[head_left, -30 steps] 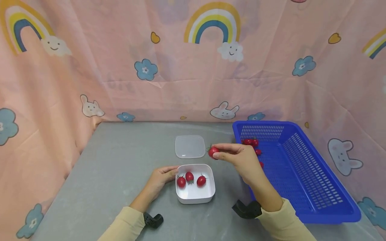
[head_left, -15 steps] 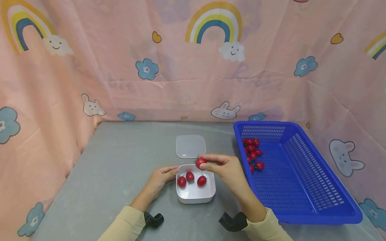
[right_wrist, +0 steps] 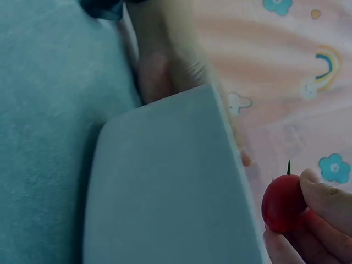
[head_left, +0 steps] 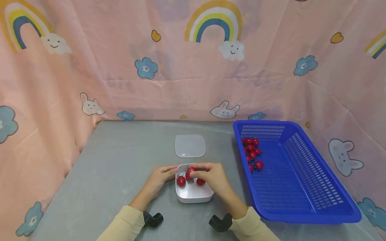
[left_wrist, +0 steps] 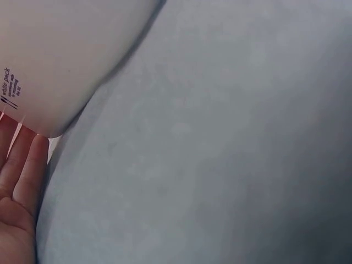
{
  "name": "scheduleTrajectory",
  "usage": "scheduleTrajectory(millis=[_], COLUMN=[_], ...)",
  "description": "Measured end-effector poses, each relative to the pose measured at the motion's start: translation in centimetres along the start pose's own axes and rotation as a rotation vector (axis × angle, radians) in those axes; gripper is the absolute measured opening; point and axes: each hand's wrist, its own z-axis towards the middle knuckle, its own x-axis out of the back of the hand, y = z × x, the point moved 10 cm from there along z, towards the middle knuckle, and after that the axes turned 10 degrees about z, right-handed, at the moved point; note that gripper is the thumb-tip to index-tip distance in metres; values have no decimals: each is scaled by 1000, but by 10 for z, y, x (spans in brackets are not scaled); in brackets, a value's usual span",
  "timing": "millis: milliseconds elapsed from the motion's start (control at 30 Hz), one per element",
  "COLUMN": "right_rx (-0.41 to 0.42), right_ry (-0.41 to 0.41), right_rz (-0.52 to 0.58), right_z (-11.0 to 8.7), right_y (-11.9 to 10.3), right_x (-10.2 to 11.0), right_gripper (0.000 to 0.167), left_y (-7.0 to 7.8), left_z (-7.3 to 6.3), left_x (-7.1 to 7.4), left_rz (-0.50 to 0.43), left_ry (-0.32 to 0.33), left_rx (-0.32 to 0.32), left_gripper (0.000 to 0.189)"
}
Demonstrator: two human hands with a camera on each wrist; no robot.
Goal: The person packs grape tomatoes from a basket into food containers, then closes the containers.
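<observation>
My right hand [head_left: 214, 176] pinches a red cherry tomato [head_left: 190, 173] between thumb and fingers, over the back part of a white plastic container [head_left: 193, 200]. In the right wrist view, the held tomato [right_wrist: 284, 203] shows its green stem, beside the container's rim. Inside the container lie a cherry tomato [head_left: 181, 181] at left and another one [head_left: 200, 182] at right; a third is mostly hidden behind the held one. My left hand [head_left: 159, 179] holds the container at its back left corner, thumb at the rim. Its fingers [left_wrist: 28, 170] lie along the outer wall.
A clear flat lid [head_left: 190, 146] lies on the grey table [head_left: 126, 154] behind the container. To the right stands a large blue basket [head_left: 297, 187] with several cherry tomatoes [head_left: 251, 154] along its left side. A pink patterned cloth [head_left: 181, 93] hangs behind.
The right hand has moved left and down with the cherry tomato, from beside the basket to over the container. My left hand and the container have stayed in place.
</observation>
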Motion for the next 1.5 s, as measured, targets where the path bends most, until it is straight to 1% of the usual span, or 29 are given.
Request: scheduleTrajectory(millis=[133,233,400,500,767,1033,1167,1267,1333,1400,1500], right_rx=[-11,-2,39,50,50,52,73,96,112,121,108], right_ry=[18,28,36,38,41,50,67,79,74,58,9], right_rz=[0,-3,-50,-86,-104,-144,-144,-127,-113,-89,-28], right_z=[3,5,7,8,10,10,10,7,2,-3,-12], right_y=[10,13,12,12,15,14,12,6,-2,-13,-31], right_x=[-2,-4,-10,-13,-18,-18,-16,-13,-12,-11,-11], right_gripper=[25,24,25,26,28,33,31,29,28,27,27], left_y=[1,1,2,3,1,4,4,3,2,2,1], left_z=[1,1,1,0,1,1,2,2,2,2,1], left_x=[-1,-2,-2,-2,-3,-2,-3,-3,-3,-3,-1], left_rz=[-5,-9,-7,-6,-21,5,4,2,-1,-6,-5], left_ry=[-5,-13,-13,-17,-29,-22,-21,-18,-11,-9,-10], left_rx=[-8,-10,-20,-28,-32,-35,-35,-31,-29,-29,-26], left_gripper=[39,40,40,40,40,39,39,39,38,39,39])
